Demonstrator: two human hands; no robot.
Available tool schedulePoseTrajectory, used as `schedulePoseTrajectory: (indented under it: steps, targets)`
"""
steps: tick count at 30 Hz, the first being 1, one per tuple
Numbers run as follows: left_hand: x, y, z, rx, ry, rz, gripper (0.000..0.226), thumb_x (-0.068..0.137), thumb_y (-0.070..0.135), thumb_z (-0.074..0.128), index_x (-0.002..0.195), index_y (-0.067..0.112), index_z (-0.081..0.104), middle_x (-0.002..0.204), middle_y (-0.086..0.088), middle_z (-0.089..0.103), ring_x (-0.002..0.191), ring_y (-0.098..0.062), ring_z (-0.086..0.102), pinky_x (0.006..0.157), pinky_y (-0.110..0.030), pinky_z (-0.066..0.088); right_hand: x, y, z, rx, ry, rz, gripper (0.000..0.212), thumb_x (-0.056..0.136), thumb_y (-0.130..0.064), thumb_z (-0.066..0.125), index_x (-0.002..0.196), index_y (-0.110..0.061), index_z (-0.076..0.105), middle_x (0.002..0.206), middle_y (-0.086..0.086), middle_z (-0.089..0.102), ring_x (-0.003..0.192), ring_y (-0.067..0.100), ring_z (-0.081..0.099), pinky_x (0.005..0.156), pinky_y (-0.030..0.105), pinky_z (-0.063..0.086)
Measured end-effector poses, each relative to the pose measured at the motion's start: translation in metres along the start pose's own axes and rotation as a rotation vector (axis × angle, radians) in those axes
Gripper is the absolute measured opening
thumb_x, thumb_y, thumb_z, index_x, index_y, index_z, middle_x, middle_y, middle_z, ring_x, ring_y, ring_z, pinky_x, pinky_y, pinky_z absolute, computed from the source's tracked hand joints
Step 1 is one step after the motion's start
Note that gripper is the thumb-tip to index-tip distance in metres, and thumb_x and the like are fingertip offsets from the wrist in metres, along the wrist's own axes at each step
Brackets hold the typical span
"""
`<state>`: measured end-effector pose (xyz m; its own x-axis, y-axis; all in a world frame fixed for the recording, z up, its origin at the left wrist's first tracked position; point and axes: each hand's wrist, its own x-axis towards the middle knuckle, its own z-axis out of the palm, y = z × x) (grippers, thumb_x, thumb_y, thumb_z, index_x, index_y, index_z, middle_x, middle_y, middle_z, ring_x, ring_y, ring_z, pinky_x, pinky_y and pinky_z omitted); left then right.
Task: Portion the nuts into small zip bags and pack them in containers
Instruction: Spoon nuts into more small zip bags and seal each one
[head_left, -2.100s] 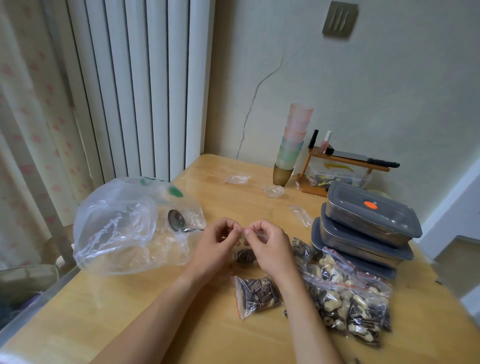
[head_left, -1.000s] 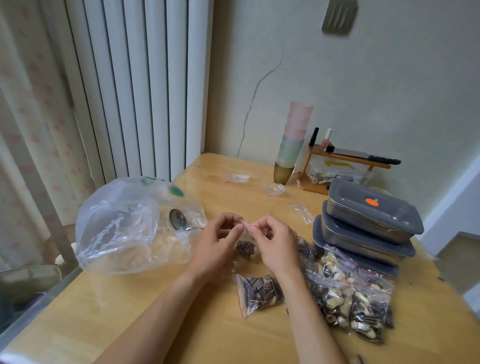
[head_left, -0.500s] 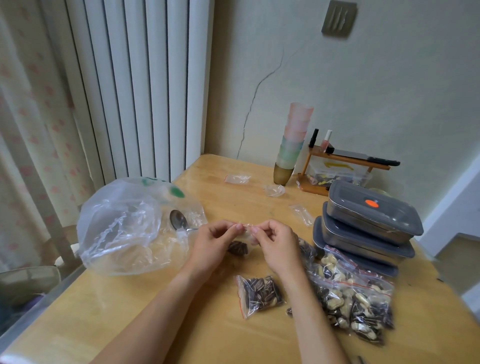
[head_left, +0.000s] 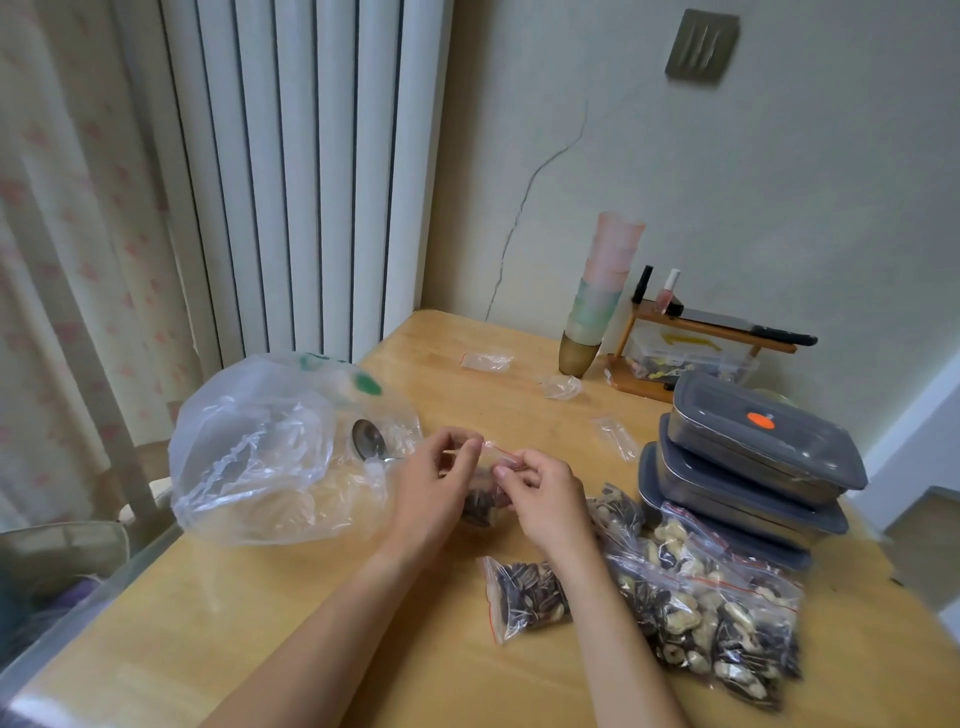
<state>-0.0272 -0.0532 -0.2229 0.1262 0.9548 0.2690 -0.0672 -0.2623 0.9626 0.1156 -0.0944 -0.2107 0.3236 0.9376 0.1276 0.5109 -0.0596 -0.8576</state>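
In the middle of the frame, two hands hold one small zip bag (head_left: 485, 499) just above the tabletop (head_left: 270, 623). The left hand (head_left: 434, 486) pinches the red top strip of the bag on one side. The right hand (head_left: 545, 493) pinches the same strip on the other side. The fingers of both hands are curled in. Dark seeds sit in the bottom of this bag.

Lower down, between the two arms, a filled little bag (head_left: 527, 597) of dark seeds lies flat on the tabletop. At the lower right of the frame lies a heap of filled bags (head_left: 711, 603) with light nuts and dark seeds mixed inside.

To the right of the hands, three grey containers (head_left: 748, 462) stand one on top of another. The top one has an orange dot on its lid.

At the left of the frame sits a big clear plastic bag (head_left: 270, 457), puffed up and crinkly. A metal spoon (head_left: 369, 441) pokes out beside it, near the left hand. Some empty little bags (head_left: 615, 436) lie farther back on the tabletop.
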Motion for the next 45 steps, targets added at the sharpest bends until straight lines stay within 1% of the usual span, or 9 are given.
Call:
schedulePoseTrajectory:
  steps: [6,11,15,20,24,28,35,39,45]
  targets:
    - [0.005,-0.006,-0.005,0.044,0.057,-0.008,0.052,0.087,-0.006,0.061,0.129,0.023,0.051,0.106,-0.003,0.065,0.1,-0.017,0.065,0.086,-0.026,0.056,0.032,-0.001,0.018,-0.057,0.008,0.092,0.01,0.093,-0.026,0.072,0.084,-0.023,0.068,0.074,-0.008,0.077,0.08,0.021,0.075,0.085,0.047,0.062]
    - [0.008,-0.019,-0.005,0.383,0.008,0.142,0.074,0.085,0.007,0.071,0.148,0.021,0.034,0.13,0.0,0.037,0.114,-0.011,0.047,0.097,-0.02,0.041,0.045,0.0,0.034,-0.206,0.035,0.071,0.01,0.088,-0.027,0.075,0.086,-0.02,0.068,0.08,0.002,0.076,0.083,0.026,0.071,0.077,0.031,0.056]
    - [0.007,-0.023,-0.004,0.552,-0.032,0.173,0.057,0.09,0.008,0.066,0.142,0.016,0.043,0.129,-0.003,0.032,0.122,-0.022,0.044,0.103,-0.022,0.034,0.047,0.009,0.043,-0.274,0.076,0.064,0.015,0.09,-0.032,0.072,0.089,-0.021,0.062,0.08,0.002,0.075,0.079,0.024,0.071,0.075,0.032,0.057]
    - [0.009,-0.026,-0.004,0.587,-0.036,0.133,0.046,0.092,0.007,0.064,0.135,0.009,0.048,0.129,-0.009,0.037,0.12,-0.029,0.047,0.1,-0.021,0.033,0.036,-0.003,0.019,-0.219,0.008,0.119,0.02,0.1,-0.029,0.063,0.114,-0.015,0.058,0.096,0.008,0.076,0.061,0.01,0.069,0.048,0.01,0.04]
    - [0.008,-0.025,-0.003,0.578,-0.006,0.169,0.055,0.091,0.012,0.069,0.139,0.005,0.044,0.132,-0.01,0.036,0.128,-0.027,0.038,0.108,-0.024,0.027,0.003,-0.024,-0.023,-0.343,-0.237,0.042,0.009,0.101,-0.033,0.061,0.097,-0.027,0.066,0.085,-0.002,0.076,0.076,0.01,0.074,0.076,0.027,0.06]
    - [0.002,-0.015,0.001,0.509,0.051,0.274,0.045,0.094,0.023,0.068,0.134,0.013,0.049,0.125,0.005,0.031,0.12,-0.01,0.034,0.106,-0.029,0.035,-0.024,-0.026,-0.046,-0.239,-0.65,0.025,0.021,0.087,-0.047,0.075,0.099,-0.03,0.075,0.1,-0.004,0.078,0.097,0.017,0.073,0.091,0.037,0.056]
    - [-0.002,-0.006,-0.001,0.385,0.03,0.295,0.015,0.106,0.026,0.048,0.114,0.022,0.06,0.112,0.007,0.056,0.111,-0.007,0.054,0.095,-0.027,0.046,-0.024,-0.024,-0.041,-0.21,-0.724,-0.08,0.007,0.09,-0.027,0.077,0.093,-0.021,0.076,0.094,-0.015,0.074,0.09,0.001,0.066,0.092,0.028,0.053]
    - [-0.002,0.002,-0.002,0.06,0.009,0.114,0.032,0.11,0.022,0.041,0.095,0.016,0.069,0.088,-0.003,0.068,0.087,-0.014,0.064,0.08,-0.03,0.051,-0.014,-0.026,-0.027,0.101,-0.407,-0.063,0.008,0.095,-0.024,0.073,0.094,-0.016,0.071,0.097,0.0,0.078,0.094,0.014,0.073,0.093,0.036,0.058]
    - [-0.006,0.013,-0.003,-0.032,-0.052,-0.042,0.041,0.109,0.034,0.041,0.094,0.012,0.073,0.093,-0.002,0.075,0.089,-0.009,0.071,0.079,-0.02,0.051,-0.01,0.001,0.013,0.315,0.165,0.076,0.015,0.096,-0.029,0.07,0.085,-0.021,0.068,0.081,0.0,0.076,0.071,0.016,0.066,0.075,0.041,0.052]
